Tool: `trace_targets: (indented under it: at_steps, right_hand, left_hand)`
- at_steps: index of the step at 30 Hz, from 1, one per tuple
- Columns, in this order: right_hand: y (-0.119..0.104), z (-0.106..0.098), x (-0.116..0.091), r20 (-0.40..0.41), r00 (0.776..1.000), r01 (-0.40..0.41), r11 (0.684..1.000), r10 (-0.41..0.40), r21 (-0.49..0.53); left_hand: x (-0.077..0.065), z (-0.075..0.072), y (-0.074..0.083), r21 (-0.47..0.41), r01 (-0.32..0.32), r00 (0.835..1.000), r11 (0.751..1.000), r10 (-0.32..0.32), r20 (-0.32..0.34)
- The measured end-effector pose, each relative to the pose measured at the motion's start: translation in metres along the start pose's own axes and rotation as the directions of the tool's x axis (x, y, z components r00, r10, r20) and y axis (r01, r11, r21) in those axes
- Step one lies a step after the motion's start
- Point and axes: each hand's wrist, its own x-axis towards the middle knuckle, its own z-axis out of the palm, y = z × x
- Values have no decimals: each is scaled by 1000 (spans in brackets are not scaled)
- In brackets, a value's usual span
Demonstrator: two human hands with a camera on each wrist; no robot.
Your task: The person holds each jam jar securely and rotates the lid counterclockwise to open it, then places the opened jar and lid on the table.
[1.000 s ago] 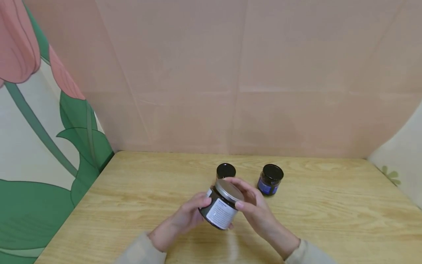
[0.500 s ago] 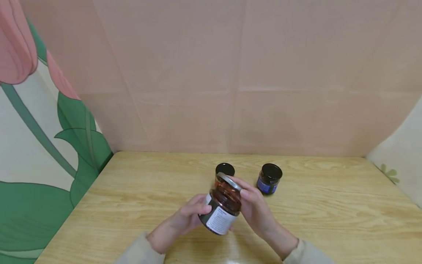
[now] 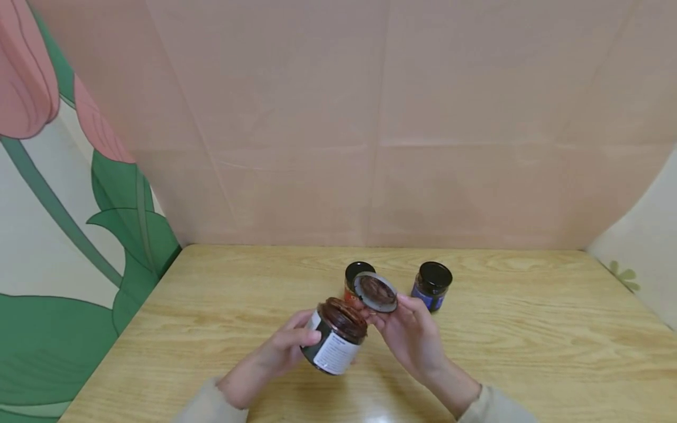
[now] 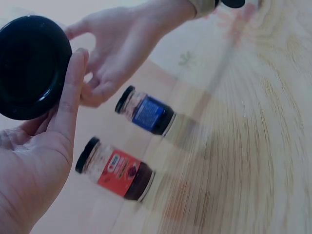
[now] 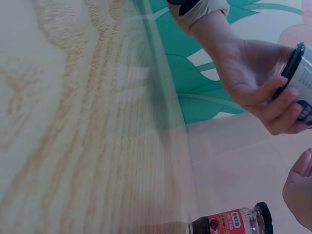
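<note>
My left hand (image 3: 285, 346) grips a dark glass jar (image 3: 335, 352) with a white label, held above the table and tilted to the right. Its mouth is uncovered, and dark reddish-brown sauce shows at the rim. The left wrist view shows the jar's round black base (image 4: 31, 68). My right hand (image 3: 418, 341) pinches the jar's metal lid (image 3: 375, 292) by its edge, just right of the mouth. The lid's underside, smeared with brown sauce, faces the head camera. In the right wrist view, left-hand fingers (image 5: 280, 105) wrap the jar.
Behind the lid stands a black-capped jar with a red label (image 4: 122, 173), partly covered in the head view. Another black-capped jar with a blue label (image 3: 432, 288) stands to its right. The wooden table (image 3: 238, 282) ends at a pink backdrop (image 3: 296, 176).
The lid has come off the jar, and my right hand has turned its underside toward the head camera. My left hand has moved the jar slightly left.
</note>
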Motion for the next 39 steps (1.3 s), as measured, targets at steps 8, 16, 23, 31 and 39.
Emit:
trace_targets:
  at_steps: [8, 16, 23, 31, 39]
  right_hand:
    - [2, 1, 0, -26, 997, -73, 996, 74, 50]
    - [6, 4, 2, 9, 984, -179, 979, 179, 95]
    - [4, 12, 0, 34, 964, -267, 951, 265, 155]
    - [5, 12, -3, 50, 942, -336, 937, 332, 100]
    - [15, 11, -3, -66, 935, -347, 937, 349, 36]
  left_hand:
    - [-13, -13, 6, 46, 2, 996, 999, 1, -84]
    - [-13, -18, 17, 128, 24, 970, 992, 7, -241]
    - [-12, -15, 21, 163, 87, 933, 983, -23, -359]
    - [-7, -18, 18, 160, 185, 835, 969, -70, -545]
    - [-1, -23, 17, 173, 225, 757, 959, -61, -651]
